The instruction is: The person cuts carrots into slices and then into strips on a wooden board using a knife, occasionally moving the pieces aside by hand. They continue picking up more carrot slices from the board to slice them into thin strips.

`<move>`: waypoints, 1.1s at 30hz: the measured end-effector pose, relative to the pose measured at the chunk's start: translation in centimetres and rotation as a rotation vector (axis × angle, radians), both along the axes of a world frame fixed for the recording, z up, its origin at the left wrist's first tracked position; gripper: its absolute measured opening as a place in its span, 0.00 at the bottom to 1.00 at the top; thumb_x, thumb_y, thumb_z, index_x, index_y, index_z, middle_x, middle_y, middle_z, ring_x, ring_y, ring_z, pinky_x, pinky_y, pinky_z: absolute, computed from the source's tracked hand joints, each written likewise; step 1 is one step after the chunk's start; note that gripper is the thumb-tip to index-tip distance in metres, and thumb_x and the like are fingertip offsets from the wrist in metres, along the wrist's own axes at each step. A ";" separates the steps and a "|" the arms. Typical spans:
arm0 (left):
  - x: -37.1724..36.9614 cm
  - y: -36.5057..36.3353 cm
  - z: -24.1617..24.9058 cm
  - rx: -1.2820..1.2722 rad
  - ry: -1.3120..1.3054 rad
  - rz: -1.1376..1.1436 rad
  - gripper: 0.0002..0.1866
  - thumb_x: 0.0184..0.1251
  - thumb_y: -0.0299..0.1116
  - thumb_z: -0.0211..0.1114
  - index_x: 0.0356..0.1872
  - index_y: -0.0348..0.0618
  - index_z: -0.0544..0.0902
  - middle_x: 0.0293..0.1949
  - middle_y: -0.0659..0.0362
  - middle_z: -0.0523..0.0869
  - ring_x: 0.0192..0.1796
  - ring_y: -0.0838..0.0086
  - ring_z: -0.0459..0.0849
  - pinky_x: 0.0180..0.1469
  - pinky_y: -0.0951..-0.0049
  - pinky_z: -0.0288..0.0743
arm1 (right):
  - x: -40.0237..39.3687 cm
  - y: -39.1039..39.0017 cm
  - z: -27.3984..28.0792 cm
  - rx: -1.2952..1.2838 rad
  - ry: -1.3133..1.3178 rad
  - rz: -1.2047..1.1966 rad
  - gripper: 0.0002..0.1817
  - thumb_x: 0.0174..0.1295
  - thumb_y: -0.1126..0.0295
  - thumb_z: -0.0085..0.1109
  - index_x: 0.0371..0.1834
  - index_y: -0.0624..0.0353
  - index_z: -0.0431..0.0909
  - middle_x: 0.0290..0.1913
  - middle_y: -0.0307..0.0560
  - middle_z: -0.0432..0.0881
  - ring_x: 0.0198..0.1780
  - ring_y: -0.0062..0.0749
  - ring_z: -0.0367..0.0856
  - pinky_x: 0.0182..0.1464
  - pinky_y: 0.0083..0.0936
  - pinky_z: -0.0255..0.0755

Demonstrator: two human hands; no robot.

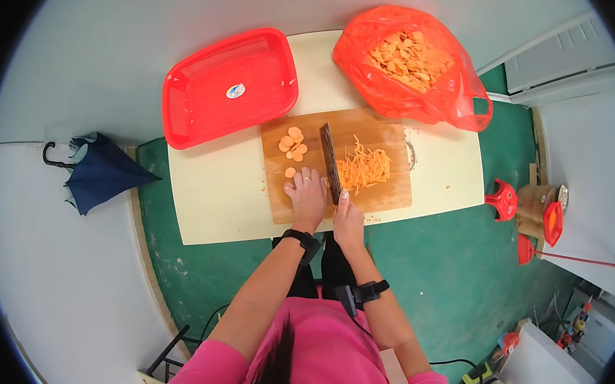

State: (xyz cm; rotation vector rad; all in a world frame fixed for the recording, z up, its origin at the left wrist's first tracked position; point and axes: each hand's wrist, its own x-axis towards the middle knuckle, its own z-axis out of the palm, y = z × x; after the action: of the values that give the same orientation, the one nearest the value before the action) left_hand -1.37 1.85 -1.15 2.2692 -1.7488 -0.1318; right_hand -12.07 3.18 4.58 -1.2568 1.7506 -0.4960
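Observation:
My right hand (349, 222) is closed round the handle of a kitchen knife (329, 158), whose dark blade points away from me across the wooden cutting board (397, 191). Left of the blade, my left hand (308, 199) presses down on the board with bent fingers. Whatever lies beneath those fingertips is hidden. A single carrot slice (290, 172) rests by the left fingertips, and a small group of round carrot slices (293, 145) lies farther up the board. Right of the knife spreads a heap of shredded carrot (366, 169).
At the table's back left stands a red plastic basket (256, 106) with a sticker inside. A red plastic bag (360, 56) full of carrot slices (409, 60) sits at the back right. Beyond the pale table (206, 213) are a dark blue umbrella (106, 171) and a red stool (503, 200).

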 end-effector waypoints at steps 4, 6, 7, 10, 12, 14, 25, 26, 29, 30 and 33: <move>-0.1 0.0 0.0 0.032 0.018 0.013 0.08 0.71 0.37 0.58 0.42 0.45 0.76 0.45 0.54 0.76 0.52 0.59 0.72 0.50 0.53 0.56 | 0.0 -0.3 0.6 0.050 -0.066 0.033 0.35 0.80 0.49 0.36 0.35 0.75 0.79 0.28 0.76 0.77 0.34 0.72 0.78 0.37 0.53 0.69; -0.1 0.0 0.0 0.036 0.020 0.013 0.08 0.71 0.38 0.58 0.42 0.45 0.76 0.45 0.54 0.76 0.52 0.59 0.72 0.50 0.53 0.56 | 0.1 -0.3 0.5 0.058 -0.071 0.033 0.35 0.80 0.49 0.36 0.35 0.75 0.79 0.28 0.77 0.76 0.34 0.72 0.78 0.37 0.52 0.68; 0.0 0.0 0.0 0.036 0.027 0.009 0.08 0.71 0.38 0.58 0.42 0.45 0.76 0.46 0.54 0.76 0.52 0.59 0.72 0.50 0.53 0.56 | 0.2 -0.2 0.3 0.053 -0.066 0.034 0.35 0.80 0.49 0.36 0.35 0.75 0.79 0.29 0.77 0.77 0.34 0.72 0.78 0.38 0.53 0.69; 0.1 0.0 0.0 0.010 0.040 0.000 0.08 0.71 0.38 0.58 0.42 0.44 0.76 0.46 0.53 0.75 0.52 0.58 0.71 0.49 0.53 0.56 | 0.6 -0.2 0.5 0.055 -0.042 0.046 0.35 0.80 0.49 0.36 0.35 0.75 0.79 0.30 0.77 0.78 0.36 0.72 0.79 0.40 0.54 0.69; 0.1 0.1 0.0 -0.014 0.046 -0.007 0.08 0.70 0.37 0.58 0.42 0.45 0.76 0.45 0.53 0.75 0.51 0.58 0.71 0.49 0.53 0.56 | 0.9 -0.1 0.1 0.062 -0.021 0.054 0.35 0.80 0.49 0.36 0.35 0.75 0.80 0.31 0.77 0.79 0.37 0.73 0.79 0.41 0.55 0.70; 0.2 0.1 0.0 -0.014 0.061 -0.029 0.08 0.69 0.37 0.58 0.41 0.45 0.75 0.44 0.53 0.75 0.50 0.57 0.71 0.48 0.53 0.55 | 1.5 -0.2 -1.0 -0.047 -0.003 -0.004 0.38 0.80 0.46 0.32 0.26 0.71 0.76 0.21 0.64 0.75 0.27 0.60 0.76 0.35 0.48 0.68; 0.0 0.2 -0.4 -0.026 0.031 -0.014 0.09 0.69 0.38 0.57 0.40 0.44 0.75 0.43 0.53 0.74 0.48 0.58 0.71 0.48 0.54 0.55 | 0.7 -0.5 0.6 0.088 -0.032 0.041 0.36 0.80 0.49 0.36 0.36 0.75 0.80 0.30 0.76 0.79 0.37 0.73 0.79 0.40 0.54 0.70; 0.0 0.2 -0.3 -0.015 0.037 -0.011 0.09 0.69 0.39 0.58 0.40 0.44 0.75 0.43 0.53 0.74 0.48 0.58 0.71 0.48 0.53 0.55 | 0.8 -0.4 0.6 0.084 -0.024 0.033 0.36 0.80 0.49 0.35 0.36 0.76 0.80 0.29 0.77 0.78 0.36 0.73 0.79 0.40 0.54 0.70; 0.0 0.1 -0.2 -0.024 0.029 -0.010 0.09 0.70 0.39 0.57 0.40 0.45 0.75 0.44 0.53 0.75 0.48 0.58 0.71 0.48 0.53 0.56 | 0.9 -0.5 1.0 0.077 -0.021 0.033 0.36 0.80 0.48 0.35 0.35 0.76 0.80 0.29 0.76 0.79 0.37 0.73 0.79 0.40 0.54 0.70; 0.1 0.1 -0.3 -0.024 0.029 -0.008 0.09 0.70 0.39 0.57 0.40 0.45 0.75 0.44 0.53 0.75 0.48 0.58 0.71 0.48 0.53 0.56 | 0.9 -0.5 0.8 0.077 -0.021 0.034 0.36 0.80 0.48 0.35 0.35 0.76 0.80 0.29 0.76 0.79 0.37 0.73 0.79 0.40 0.54 0.70; 0.2 0.3 -0.4 -0.026 0.021 -0.018 0.09 0.70 0.39 0.58 0.41 0.45 0.75 0.44 0.54 0.75 0.49 0.58 0.71 0.48 0.53 0.56 | 1.2 -0.7 0.4 0.076 -0.023 0.028 0.37 0.80 0.48 0.35 0.35 0.76 0.80 0.30 0.77 0.79 0.37 0.73 0.79 0.41 0.54 0.71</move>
State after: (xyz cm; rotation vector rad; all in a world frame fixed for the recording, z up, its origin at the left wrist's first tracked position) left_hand -1.18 2.13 -1.53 2.2259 -1.7510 -0.1357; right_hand -10.88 2.45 5.02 -1.2154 1.7145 -0.4226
